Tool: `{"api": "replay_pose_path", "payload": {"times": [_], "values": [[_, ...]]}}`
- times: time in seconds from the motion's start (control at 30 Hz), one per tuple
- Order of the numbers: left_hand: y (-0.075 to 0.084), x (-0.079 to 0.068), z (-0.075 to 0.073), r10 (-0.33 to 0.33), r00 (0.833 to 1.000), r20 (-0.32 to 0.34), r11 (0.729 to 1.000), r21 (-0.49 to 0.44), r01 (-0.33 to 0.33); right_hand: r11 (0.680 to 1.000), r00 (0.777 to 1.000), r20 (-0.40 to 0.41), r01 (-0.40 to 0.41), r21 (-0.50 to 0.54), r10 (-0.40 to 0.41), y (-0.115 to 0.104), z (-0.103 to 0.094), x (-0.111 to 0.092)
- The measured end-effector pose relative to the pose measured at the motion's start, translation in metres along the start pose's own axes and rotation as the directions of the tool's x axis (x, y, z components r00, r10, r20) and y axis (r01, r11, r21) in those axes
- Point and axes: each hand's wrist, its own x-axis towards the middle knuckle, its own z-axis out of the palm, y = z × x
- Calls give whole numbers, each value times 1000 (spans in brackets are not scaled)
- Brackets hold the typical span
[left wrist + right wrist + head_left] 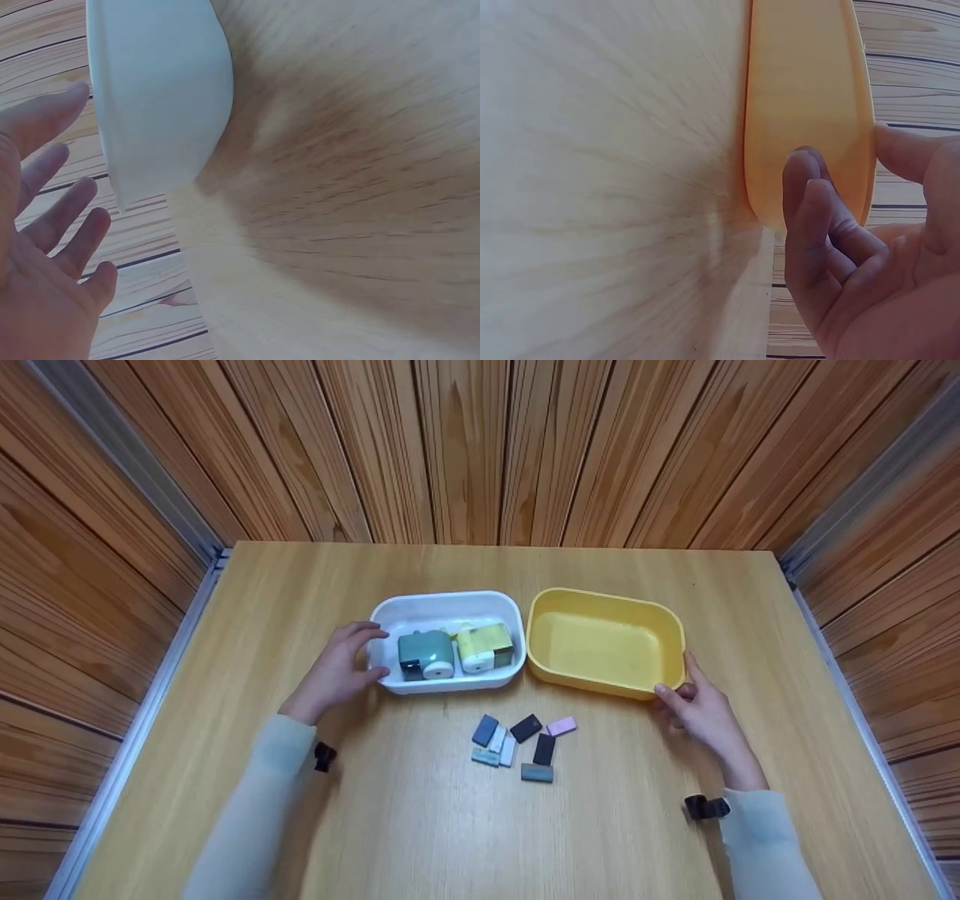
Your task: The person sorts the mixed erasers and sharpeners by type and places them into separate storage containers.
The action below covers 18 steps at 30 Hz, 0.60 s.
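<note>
My left hand (341, 664) is at the left end of a white plastic tub (420, 604), fingers spread and fingertips right at the rim. In the left wrist view, its fingers are loosely extended beside the tub wall (161, 90). Inside the tub sit a teal boxy object (425, 649) and a yellow one (482, 641), each with a white round part. My right hand (705, 712) holds the near right corner of a yellow plastic tub (589, 684). The right wrist view shows the thumb (904, 152) at its rim and curled fingers (810, 217) against its outer wall.
Several small rectangular blocks lie loosely in front of the tubs, among them a dark blue one (485, 730), black ones (544, 749), a pink one (562, 726) and a grey-blue one (537, 773). Wood-plank walls (472, 450) close off the table's back and sides.
</note>
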Motion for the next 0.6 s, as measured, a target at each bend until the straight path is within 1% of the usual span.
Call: {"api": "replay_pose_path", "payload": {"times": [0.1, 0.23, 0.33, 0.5, 0.6], "values": [[-4, -4, 1, -21, 1000, -12, 1000, -18, 21, 1000, 1000, -2, -2, -6, 2, 0, 0, 0], [-10, -9, 4, -46, 998, -31, 995, -87, 43, 1000, 1000, -2, -3, 0, 3, 1, 0, 0], [-15, -12, 7, -54, 997, -49, 991, -129, 47, 1000, 1000, -6, 9, 21, -9, 3, -1, -1], [-23, -18, 14, -57, 993, -101, 981, -192, 36, 998, 999, -17, 29, 64, -28, 4, 0, -1], [-24, -20, 19, -93, 987, -135, 970, -236, 59, 997, 1000, -20, 22, 73, -21, 4, 0, 0]]}}
